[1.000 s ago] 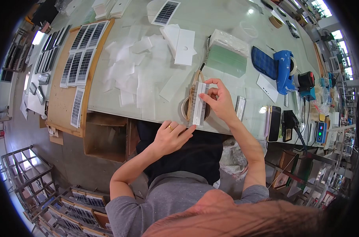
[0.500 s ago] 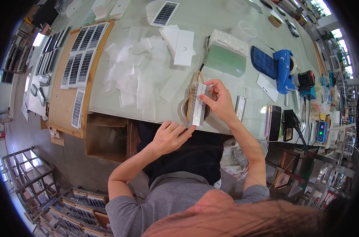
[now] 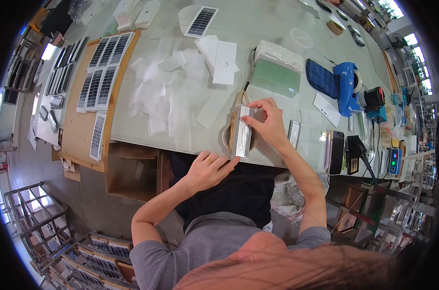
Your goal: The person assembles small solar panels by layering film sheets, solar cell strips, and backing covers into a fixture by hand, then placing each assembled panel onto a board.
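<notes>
A narrow silver strip (image 3: 242, 137) lies lengthwise on a wooden-edged holder (image 3: 233, 126) near the table's front edge. Beneath the holder, a round tape-like ring (image 3: 226, 137) shows on both sides. My right hand (image 3: 269, 123) is closed at the strip's far half, its thumb on the strip and its index finger by the far end. At the near end, my left hand (image 3: 208, 170), with a ring on one finger, has its fingers bent together and a fingertip against the strip. The underside of that grip is hidden. Right of my right hand lies a similar short silver piece (image 3: 294, 133).
Small solar panels (image 3: 103, 87) lie on a wooden board (image 3: 77, 125) at left. Thin white sheets (image 3: 154, 92) spread beside it. Ahead are a green block of sheets (image 3: 276, 77) and white cards (image 3: 225, 63). A blue tape dispenser (image 3: 346, 89) and a phone (image 3: 336, 152) are at right.
The strip's top, which showed a white band between grey edges, now looks shiny silver across most of its width. Both hands stay in nearly the same places; the whole view has shifted slightly.
</notes>
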A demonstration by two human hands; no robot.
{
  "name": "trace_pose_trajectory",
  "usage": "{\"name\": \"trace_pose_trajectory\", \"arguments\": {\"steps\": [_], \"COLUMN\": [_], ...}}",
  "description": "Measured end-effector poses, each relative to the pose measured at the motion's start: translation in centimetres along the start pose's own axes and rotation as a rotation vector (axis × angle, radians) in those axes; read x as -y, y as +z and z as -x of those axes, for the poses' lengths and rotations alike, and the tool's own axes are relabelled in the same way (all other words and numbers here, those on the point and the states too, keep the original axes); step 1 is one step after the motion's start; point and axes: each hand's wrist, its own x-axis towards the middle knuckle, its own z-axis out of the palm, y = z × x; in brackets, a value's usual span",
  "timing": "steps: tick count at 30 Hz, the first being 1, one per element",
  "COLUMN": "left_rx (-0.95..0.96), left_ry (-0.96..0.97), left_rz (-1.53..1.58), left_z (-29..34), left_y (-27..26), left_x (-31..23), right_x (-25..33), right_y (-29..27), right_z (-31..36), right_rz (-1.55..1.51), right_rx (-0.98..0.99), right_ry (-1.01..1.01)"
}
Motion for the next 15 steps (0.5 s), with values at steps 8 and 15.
{"name": "trace_pose_trajectory", "arguments": {"steps": [8, 15], "left_rx": [-0.013, -0.041], "left_ry": [-0.002, 0.018], "left_rz": [0.003, 0.014], "left_z": [-0.1, -0.3], "left_y": [0.0, 0.1], "left_x": [0.0, 0.2], "right_x": [0.9, 1.1], "right_y": [-0.3, -0.4], "right_z": [0.0, -0.1], "right_rz": [0.085, 0.146], "right_rx": [-0.009, 0.008], "right_ry": [-0.006, -0.014]}}
